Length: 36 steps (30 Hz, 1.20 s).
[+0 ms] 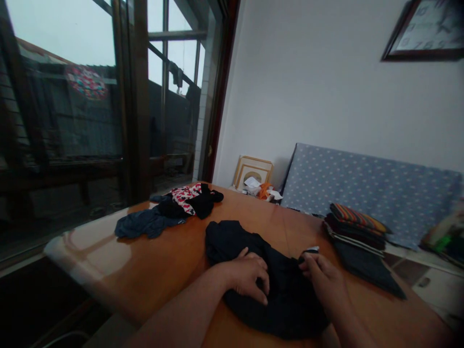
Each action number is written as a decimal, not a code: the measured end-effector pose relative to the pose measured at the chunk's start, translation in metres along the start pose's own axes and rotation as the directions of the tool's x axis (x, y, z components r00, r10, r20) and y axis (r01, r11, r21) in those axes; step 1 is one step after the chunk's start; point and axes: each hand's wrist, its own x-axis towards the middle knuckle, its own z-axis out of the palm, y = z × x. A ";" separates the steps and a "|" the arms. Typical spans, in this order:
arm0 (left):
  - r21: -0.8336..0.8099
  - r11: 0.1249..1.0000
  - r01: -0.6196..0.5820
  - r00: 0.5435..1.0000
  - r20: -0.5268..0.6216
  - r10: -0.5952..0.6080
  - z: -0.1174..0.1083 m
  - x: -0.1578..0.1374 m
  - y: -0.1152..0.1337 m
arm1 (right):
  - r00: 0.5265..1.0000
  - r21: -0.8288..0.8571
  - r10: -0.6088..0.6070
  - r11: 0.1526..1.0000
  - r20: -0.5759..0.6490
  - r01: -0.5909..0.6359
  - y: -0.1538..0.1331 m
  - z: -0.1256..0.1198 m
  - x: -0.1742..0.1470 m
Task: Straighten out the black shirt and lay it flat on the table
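Note:
A dark navy garment (286,295) lies loosely bunched on the table in front of me; its exact kind cannot be told. My left hand (250,275) rests on its left part, fingers curved and the thumb apart from them, with no cloth visibly gripped. At the garment's right edge my right hand (322,275) is closed in a pinch on the cloth. A small white tag-like piece (312,250) shows just beyond those fingertips. The garment's near edge runs down between my forearms.
The orange-brown wooden table (170,261) carries a loose heap of clothes (181,208) at the far left. On the right stands a stack of folded clothes (357,232), striped on top. Behind are a blue dotted panel (362,183), frames (253,169) and a cabinet (431,285).

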 end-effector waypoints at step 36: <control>0.097 0.977 0.190 0.975 -0.135 -0.176 -0.011 0.006 0.010 | 0.955 0.150 -0.050 0.989 0.291 0.006 -0.011 0.018 -0.010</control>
